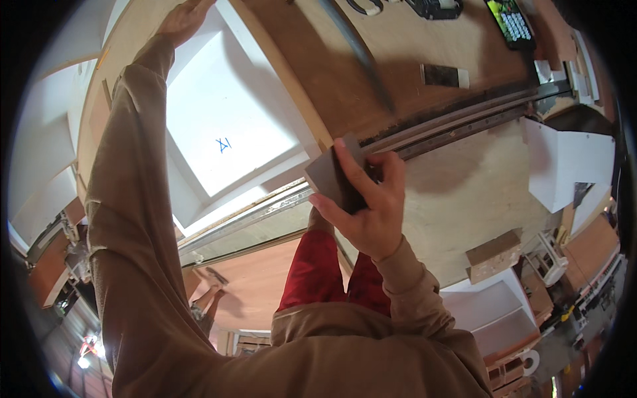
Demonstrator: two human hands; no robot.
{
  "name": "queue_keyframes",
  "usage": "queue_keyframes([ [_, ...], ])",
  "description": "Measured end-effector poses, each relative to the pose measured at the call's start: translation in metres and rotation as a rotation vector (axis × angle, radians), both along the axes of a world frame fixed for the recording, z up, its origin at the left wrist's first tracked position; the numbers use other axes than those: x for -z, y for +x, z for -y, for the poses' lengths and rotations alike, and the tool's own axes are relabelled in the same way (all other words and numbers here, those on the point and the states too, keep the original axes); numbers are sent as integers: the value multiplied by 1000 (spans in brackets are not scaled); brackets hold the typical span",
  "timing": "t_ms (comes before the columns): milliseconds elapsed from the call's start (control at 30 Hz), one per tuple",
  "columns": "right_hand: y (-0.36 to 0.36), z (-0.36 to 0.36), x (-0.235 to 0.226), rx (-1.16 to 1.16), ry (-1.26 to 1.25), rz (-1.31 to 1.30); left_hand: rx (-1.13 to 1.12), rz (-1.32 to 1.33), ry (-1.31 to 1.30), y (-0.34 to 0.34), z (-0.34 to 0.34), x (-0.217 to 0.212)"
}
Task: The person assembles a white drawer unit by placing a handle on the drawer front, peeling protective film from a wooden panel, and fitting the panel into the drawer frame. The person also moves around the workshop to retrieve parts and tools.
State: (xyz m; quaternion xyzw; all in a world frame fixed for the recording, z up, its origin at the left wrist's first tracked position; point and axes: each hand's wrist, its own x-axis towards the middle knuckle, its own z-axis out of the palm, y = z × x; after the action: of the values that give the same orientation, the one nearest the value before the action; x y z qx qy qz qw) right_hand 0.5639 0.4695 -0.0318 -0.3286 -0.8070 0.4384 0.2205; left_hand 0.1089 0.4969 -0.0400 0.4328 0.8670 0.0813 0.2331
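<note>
A white open box (229, 99) with a bare wooden edge (285, 63) lies in front of me on the left, a blue handwritten mark on its inner panel. My right hand (371, 205) is closed round a grey-brown sanding block (326, 176). Thumb and fingers pinch the block from opposite sides, and it meets the box's near right corner. Stretched far forward, my left hand (186, 23) lies at the box's far left rim with its fingers extended. The picture's top border cuts off some of its fingertips.
A long dark strip (358, 53) lies on the wooden worktop, beside a small black-and-white piece (444, 76). A lit phone (511, 25) is at the far right. Metal rails (458, 129) cross the bench. White panels (564, 159) and a cardboard piece (494, 255) lie on the right.
</note>
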Motion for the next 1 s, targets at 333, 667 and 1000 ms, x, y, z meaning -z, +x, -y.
queue_keyframes([
  [333, -190, -83, 50, -190, 569, -72, -25, -127, 95, -7, 4, 17],
  [667, -88, -13, 3, -150, 170, 127, -125, -396, 70, 0, 4, 23],
  [1000, -186, -77, 31, -187, 143, 58, 7, -436, 52, 0, -8, 26],
])
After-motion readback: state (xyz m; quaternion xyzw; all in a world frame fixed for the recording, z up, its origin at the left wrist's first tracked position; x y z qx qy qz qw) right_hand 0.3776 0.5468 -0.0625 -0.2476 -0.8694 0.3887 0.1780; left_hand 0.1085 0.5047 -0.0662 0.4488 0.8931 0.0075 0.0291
